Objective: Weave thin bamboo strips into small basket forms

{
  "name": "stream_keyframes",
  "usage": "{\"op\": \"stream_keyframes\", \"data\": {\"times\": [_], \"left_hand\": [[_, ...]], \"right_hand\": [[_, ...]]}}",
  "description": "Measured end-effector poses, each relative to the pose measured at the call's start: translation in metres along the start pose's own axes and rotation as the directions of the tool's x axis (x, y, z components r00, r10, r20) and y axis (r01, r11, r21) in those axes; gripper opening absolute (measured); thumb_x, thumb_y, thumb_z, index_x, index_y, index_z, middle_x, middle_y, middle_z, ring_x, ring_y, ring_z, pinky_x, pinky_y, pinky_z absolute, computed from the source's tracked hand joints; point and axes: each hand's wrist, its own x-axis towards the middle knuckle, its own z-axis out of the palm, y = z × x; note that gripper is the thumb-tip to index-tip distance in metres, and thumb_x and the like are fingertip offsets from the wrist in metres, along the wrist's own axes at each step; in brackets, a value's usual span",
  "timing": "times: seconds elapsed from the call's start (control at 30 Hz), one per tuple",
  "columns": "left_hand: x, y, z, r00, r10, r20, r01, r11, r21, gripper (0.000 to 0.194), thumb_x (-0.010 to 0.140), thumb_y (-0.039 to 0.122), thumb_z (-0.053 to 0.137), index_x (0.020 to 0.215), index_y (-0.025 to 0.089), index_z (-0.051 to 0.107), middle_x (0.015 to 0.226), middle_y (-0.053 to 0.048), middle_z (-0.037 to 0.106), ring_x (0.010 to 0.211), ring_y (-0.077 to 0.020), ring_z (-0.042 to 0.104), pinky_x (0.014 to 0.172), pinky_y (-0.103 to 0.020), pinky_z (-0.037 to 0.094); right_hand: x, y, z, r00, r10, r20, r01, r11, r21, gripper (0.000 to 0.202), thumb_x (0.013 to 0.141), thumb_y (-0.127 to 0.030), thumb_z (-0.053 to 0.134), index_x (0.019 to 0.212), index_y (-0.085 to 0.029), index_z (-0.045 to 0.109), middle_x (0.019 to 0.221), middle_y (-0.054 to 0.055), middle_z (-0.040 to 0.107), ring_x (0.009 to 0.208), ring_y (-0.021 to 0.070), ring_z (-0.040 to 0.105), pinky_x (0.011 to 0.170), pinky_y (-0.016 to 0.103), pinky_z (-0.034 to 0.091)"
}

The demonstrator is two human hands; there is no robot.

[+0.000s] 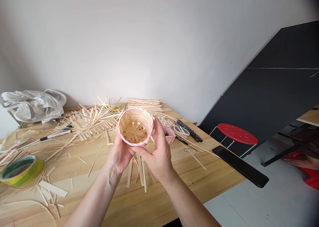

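A small round woven basket [135, 129] with a pink and white twisted rim is held up above the table, its opening facing me. My left hand [122, 154] supports it from the left and below, fingers partly hidden behind it. Around its right side curls my right hand [159, 150], with the thumb near the lower rim. Loose flat strips [141, 173] lie on the table beneath the hands.
Behind is a pile of wooden strips [92, 120]. A tape roll [22, 170] lies left; white scissors [181, 130], a pink box [169, 134] and a black phone [240, 165] are right. Beyond stands a red stool [236, 134]; part of a person shows far right.
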Motion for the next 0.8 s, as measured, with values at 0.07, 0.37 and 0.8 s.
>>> {"op": "stream_keyframes", "data": {"times": [0.07, 0.37, 0.8], "left_hand": [[-0.004, 0.000, 0.005, 1.000, 0.001, 0.030, -0.001, 1.000, 0.016, 0.043, 0.089, 0.043, 0.034, 0.125, 0.023, 0.047, 0.108, -0.006, 0.065, 0.093, -0.0193, 0.064, 0.086, -0.036, 0.051], [-0.010, -0.005, 0.000, 0.993, -0.011, 0.120, 0.013, 1.000, -0.017, 0.046, 0.086, 0.042, 0.043, 0.130, 0.026, 0.041, 0.115, -0.006, 0.062, 0.099, -0.0199, 0.061, 0.090, -0.036, 0.049], [-0.010, -0.009, -0.010, 0.996, 0.016, 0.090, -0.016, 1.000, -0.005, 0.045, 0.078, 0.039, 0.057, 0.121, 0.025, 0.053, 0.113, -0.007, 0.064, 0.118, -0.0271, 0.049, 0.098, -0.039, 0.041]], "right_hand": [[-0.001, 0.001, -0.005, 0.998, 0.059, 0.012, -0.060, 0.994, 0.093, 0.084, 0.070, -0.028, 0.071, 0.139, -0.029, 0.024, 0.137, 0.008, 0.042, 0.125, 0.0249, 0.041, 0.103, 0.042, 0.037], [-0.005, 0.000, -0.013, 0.971, 0.220, 0.097, -0.240, 0.886, 0.397, 0.071, 0.069, -0.024, 0.072, 0.131, -0.027, 0.038, 0.133, 0.007, 0.046, 0.122, 0.0253, 0.044, 0.103, 0.043, 0.036], [-0.014, 0.010, -0.018, 0.996, 0.062, 0.066, -0.080, 0.944, 0.321, 0.066, 0.072, -0.039, 0.068, 0.131, -0.030, 0.040, 0.131, 0.006, 0.050, 0.119, 0.0238, 0.048, 0.099, 0.039, 0.042]]}}
